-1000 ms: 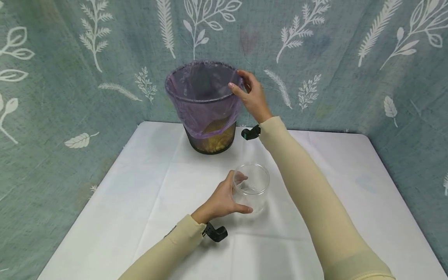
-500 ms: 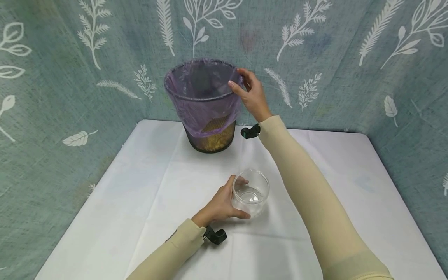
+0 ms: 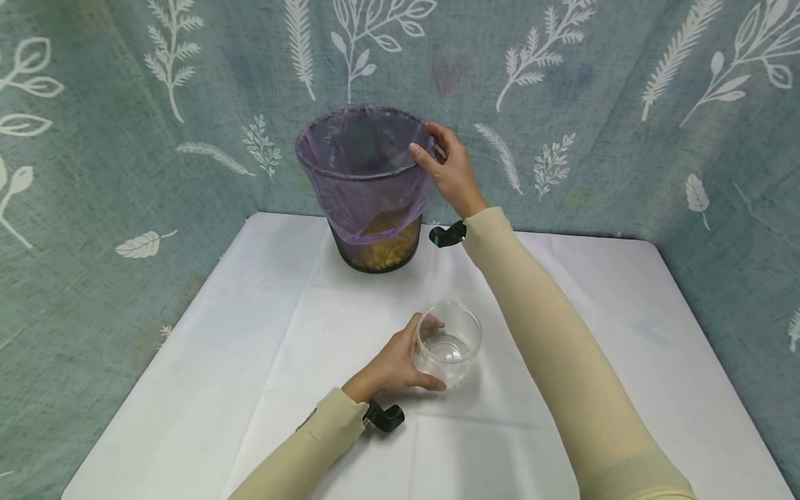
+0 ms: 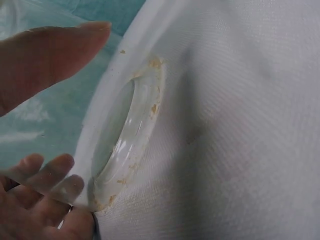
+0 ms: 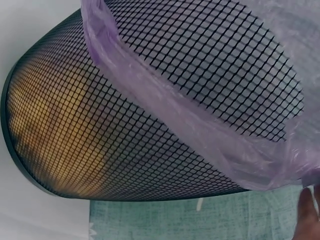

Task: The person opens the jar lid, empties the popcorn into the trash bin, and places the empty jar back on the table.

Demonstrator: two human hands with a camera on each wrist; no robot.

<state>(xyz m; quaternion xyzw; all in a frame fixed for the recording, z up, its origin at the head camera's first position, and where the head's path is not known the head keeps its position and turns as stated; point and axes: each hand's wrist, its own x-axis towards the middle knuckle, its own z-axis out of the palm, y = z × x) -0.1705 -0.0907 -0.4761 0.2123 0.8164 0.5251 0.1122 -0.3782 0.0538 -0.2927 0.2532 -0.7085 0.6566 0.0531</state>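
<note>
My left hand [image 3: 396,361] is around a clear round tub [image 3: 451,347], thumb on the near side and fingers on the far side. The tub stands on the white table in front of a black mesh wastebasket [image 3: 346,251]. Yellowish crumbs cling round the tub's base [image 4: 127,140] in the left wrist view. A purple bin liner [image 3: 350,205] is folded over the wastebasket's rim. Up at the right of that rim, my right hand [image 3: 453,170] grips the edge, thumb inside. Only its fingertips [image 5: 305,210] show in the right wrist view.
Yellow material [image 5: 60,135] sits low in the wastebasket, seen through the mesh. A green curtain with white leaf prints [image 3: 581,90] hangs close behind the white-covered table [image 3: 206,389]. My right forearm [image 3: 550,333] spans the table's right half.
Between the first and second frames the tub tipped slightly and came lower with my left hand, so its bottom shows more. It has stayed put since. My right hand keeps its place on the rim.
</note>
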